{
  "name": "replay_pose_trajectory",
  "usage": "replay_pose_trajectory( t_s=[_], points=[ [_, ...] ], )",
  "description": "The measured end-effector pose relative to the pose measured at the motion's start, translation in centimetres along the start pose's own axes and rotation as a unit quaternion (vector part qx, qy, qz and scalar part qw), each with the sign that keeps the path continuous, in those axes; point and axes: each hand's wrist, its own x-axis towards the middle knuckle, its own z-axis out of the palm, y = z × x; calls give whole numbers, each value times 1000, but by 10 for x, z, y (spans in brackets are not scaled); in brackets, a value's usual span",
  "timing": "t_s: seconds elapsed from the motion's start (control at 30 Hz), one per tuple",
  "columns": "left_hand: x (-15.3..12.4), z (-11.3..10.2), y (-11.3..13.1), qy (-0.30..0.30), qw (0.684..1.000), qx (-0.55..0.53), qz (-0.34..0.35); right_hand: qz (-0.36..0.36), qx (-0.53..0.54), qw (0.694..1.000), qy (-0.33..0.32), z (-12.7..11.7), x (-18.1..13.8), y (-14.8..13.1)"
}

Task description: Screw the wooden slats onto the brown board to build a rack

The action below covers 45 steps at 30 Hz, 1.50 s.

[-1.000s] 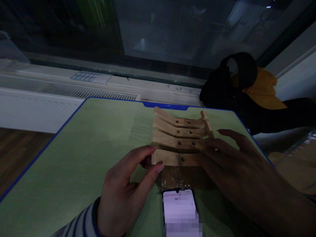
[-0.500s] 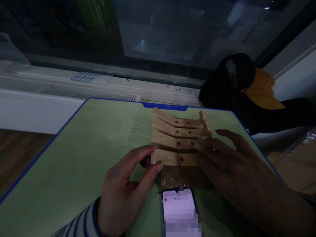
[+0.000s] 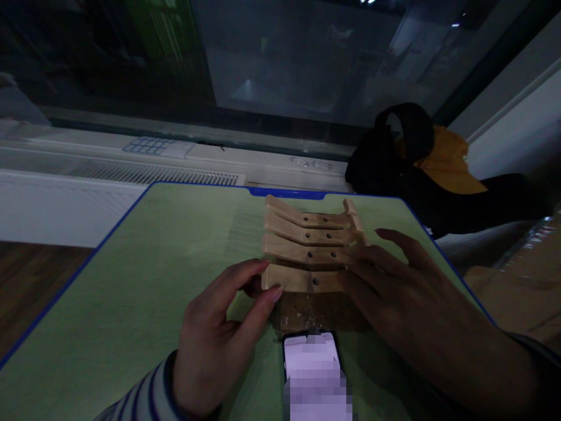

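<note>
Several bent wooden slats with drilled holes lie side by side in a row. My left hand (image 3: 219, 333) pinches the left end of the nearest wooden slat (image 3: 289, 279) between thumb and fingers. At the other end, my right hand (image 3: 407, 304) has its fingers closed over that slat's right tip, which they hide along with one part of the slat beside it. One finger of this hand sticks out, raised. The farther slats (image 3: 287, 245) have upturned ends on both sides. Under the row shows a brown, shiny, tape-covered piece (image 3: 302, 313).
A phone (image 3: 311, 356) with a lit screen lies just in front of the slats on the green, blue-edged table (image 3: 144, 280). Behind stand a radiator (image 3: 153, 172) and a window sill. A black and orange bag (image 3: 394, 158) sits at the back right.
The whole view has shifted slightly, so everything sits a little farther left. Both hands keep the same places on the nearest slat, and the slats keep their arrangement.
</note>
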Motion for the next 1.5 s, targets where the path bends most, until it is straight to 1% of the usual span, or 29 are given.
replay_pose_trajectory(
  t_s=[0.57, 0.9, 1.1, 1.5],
  points=[
    [-1, 1, -1, -4, 1000, -13, 1, -10, 8, 1000, 28, 2, -5, 5],
    [-1, 0, 0, -2, 1000, -17, 6, -9, 30, 999, 9, 0, -3, 6],
    [-1, 2, -3, 2, 1000, -18, 2, -23, 38, 999, 19, 1, -4, 8],
    [0, 1, -1, 6, 1000, -17, 9, -28, 58, 998, 15, 2, -7, 10]
  ],
)
